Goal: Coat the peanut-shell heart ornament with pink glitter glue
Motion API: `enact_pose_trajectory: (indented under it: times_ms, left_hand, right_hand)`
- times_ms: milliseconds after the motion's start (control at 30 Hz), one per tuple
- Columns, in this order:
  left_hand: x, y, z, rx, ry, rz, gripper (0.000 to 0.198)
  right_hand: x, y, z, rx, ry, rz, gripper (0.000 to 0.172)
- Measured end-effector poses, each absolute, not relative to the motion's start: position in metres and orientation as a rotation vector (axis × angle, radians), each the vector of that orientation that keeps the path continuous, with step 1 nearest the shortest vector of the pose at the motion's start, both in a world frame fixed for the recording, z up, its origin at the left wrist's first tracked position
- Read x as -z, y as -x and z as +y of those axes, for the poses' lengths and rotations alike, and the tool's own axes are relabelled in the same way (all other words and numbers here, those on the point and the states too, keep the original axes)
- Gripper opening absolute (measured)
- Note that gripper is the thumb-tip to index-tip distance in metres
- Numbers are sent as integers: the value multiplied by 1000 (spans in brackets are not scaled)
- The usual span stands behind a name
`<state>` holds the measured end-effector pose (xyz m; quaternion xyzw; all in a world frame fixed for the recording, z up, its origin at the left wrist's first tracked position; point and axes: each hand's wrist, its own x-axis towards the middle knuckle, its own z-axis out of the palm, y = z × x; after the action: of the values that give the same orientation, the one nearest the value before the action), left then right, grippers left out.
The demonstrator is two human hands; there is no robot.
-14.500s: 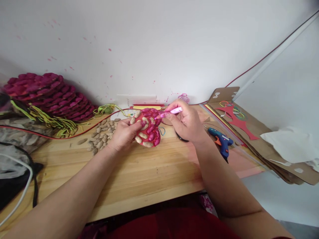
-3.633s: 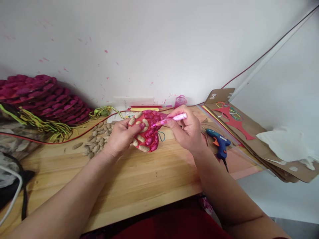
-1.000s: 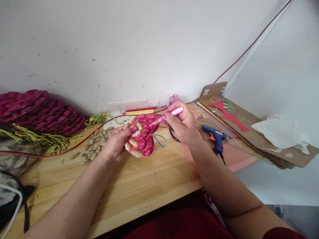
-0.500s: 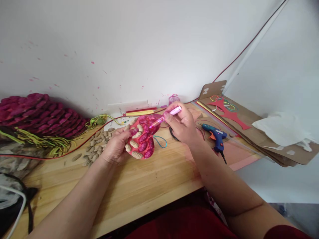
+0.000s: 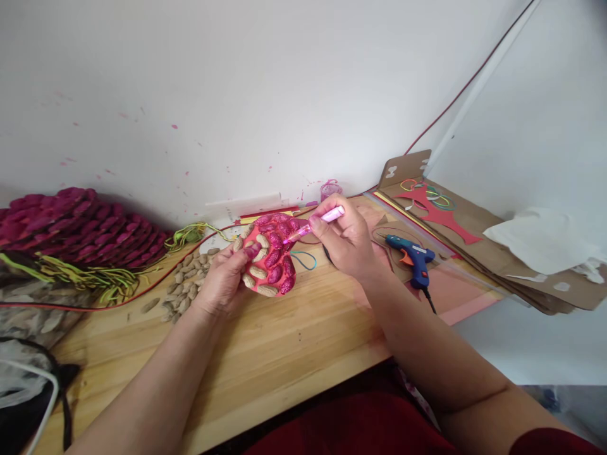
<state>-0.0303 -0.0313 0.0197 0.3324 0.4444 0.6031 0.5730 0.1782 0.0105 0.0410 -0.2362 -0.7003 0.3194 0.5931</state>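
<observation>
My left hand grips a red peanut-covered piece by its left side, thumb on top. Shiny magenta coats the peanuts on its right and upper parts, while those at the left and lower edge are bare tan. Between the thumb and fingers of my right hand is a paintbrush with a pale pink handle. Its tip touches the painted peanuts near the middle of the piece. A teal loop of cord shows beside the piece's right edge.
Loose peanuts lie left of my left hand. Stacked magenta peanut pieces with yellow-green cords stand at the far left. A blue glue gun rests at right, near cardboard and red cut-out scraps. A pink-stained cup stands by the wall.
The peanut piece has tilted slightly in my left hand, and the brush tip has shifted a little on it. The whole view has also moved slightly.
</observation>
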Motion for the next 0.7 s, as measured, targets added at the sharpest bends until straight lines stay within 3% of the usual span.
enact_pose_trajectory:
  times_ms: [300, 700]
  left_hand:
    - [-6, 42, -27, -1309, -1015, 1079, 43]
    - [6, 41, -27, -1305, -1199, 1092, 39]
  right_hand:
    - [-39, -182, 12, -710, 563, -1647, 20]
    - [-40, -179, 9, -554, 604, -1658, 17]
